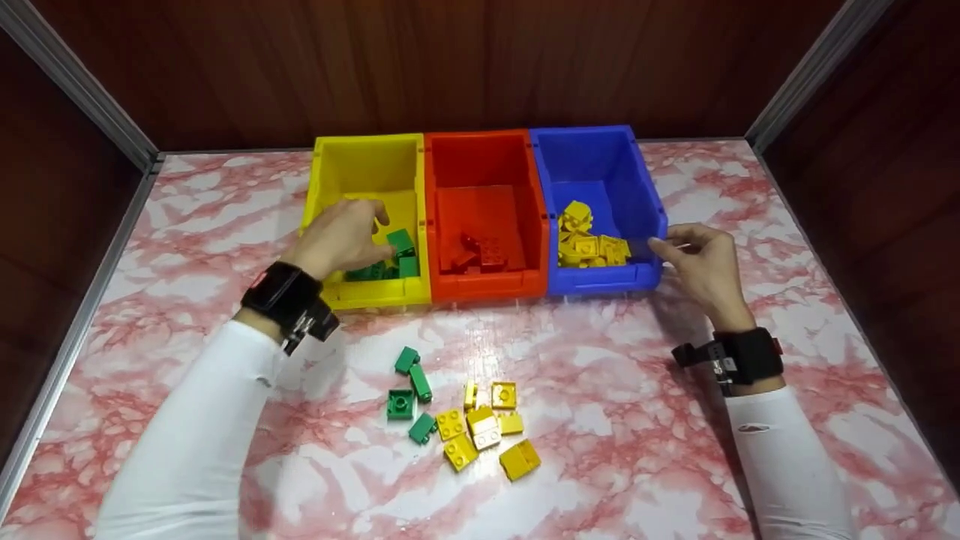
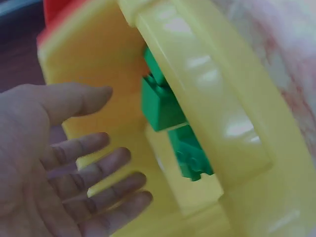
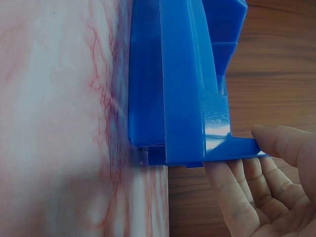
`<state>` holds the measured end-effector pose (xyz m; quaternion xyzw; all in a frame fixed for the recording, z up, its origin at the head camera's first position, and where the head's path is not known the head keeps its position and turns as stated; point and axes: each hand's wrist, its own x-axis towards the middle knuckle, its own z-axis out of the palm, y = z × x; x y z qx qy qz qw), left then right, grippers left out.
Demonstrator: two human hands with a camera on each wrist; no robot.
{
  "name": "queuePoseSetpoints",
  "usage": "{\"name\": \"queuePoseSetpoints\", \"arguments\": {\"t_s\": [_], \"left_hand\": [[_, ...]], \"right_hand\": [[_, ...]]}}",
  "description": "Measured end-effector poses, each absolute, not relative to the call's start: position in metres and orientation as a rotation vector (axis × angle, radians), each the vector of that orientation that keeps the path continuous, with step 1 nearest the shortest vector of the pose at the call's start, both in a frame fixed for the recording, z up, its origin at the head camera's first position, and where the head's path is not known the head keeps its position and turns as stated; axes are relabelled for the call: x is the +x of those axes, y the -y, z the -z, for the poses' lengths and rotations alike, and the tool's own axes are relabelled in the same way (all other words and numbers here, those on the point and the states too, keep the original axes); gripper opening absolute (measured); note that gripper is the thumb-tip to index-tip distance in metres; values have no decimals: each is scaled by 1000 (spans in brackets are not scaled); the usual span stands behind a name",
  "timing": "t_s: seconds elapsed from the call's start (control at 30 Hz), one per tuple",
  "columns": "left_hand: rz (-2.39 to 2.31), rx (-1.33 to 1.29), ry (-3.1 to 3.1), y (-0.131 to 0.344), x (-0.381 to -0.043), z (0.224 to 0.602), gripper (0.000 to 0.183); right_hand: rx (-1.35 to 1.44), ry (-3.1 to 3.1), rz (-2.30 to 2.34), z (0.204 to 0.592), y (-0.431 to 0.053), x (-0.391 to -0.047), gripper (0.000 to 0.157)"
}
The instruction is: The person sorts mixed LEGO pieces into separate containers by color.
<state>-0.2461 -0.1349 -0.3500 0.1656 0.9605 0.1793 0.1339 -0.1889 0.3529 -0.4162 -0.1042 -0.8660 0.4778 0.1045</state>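
My left hand [image 1: 337,236] hangs over the yellow bin [image 1: 375,295], which has green building bricks [image 1: 401,241] at its front. In the left wrist view its fingers [image 2: 106,163] are spread, with nothing between them and the green bricks [image 2: 160,103] beyond the fingertips. My right hand [image 1: 705,262] is at the right side of the blue bin [image 1: 606,281]. Seen from the right wrist, the thumb lies on the bin's side rim [image 3: 244,146] and the fingers are beneath it, pinching it. Yellow bricks [image 1: 589,247] lie in the blue bin.
Between those two bins stands a red bin [image 1: 487,287] with a few red bricks [image 1: 491,253]. On the marbled table [image 1: 600,450], several loose green bricks [image 1: 400,404] lie beside several loose yellow bricks [image 1: 484,427]. Dark wood panels [image 1: 465,67] enclose the back and sides.
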Motion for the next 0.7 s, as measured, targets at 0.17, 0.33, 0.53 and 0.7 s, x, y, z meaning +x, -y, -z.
{"name": "queuePoseSetpoints", "arguments": {"t_s": [0.17,0.33,0.53,0.7], "left_hand": [[-555,631,-2746,131,-214,340,54],[-592,793,-2671,132,-181,343,51],[-570,952,-2622,134,-152,357,55],[-521,876,-2573,133,-144,378,64]], "right_hand": [[-300,2542,-1407,419,-353,-189,33],[-277,2554,-1412,420,-352,-190,34],[-295,2566,-1410,419,-353,-190,34],[-314,2576,-1397,418,-353,-190,34]]}}
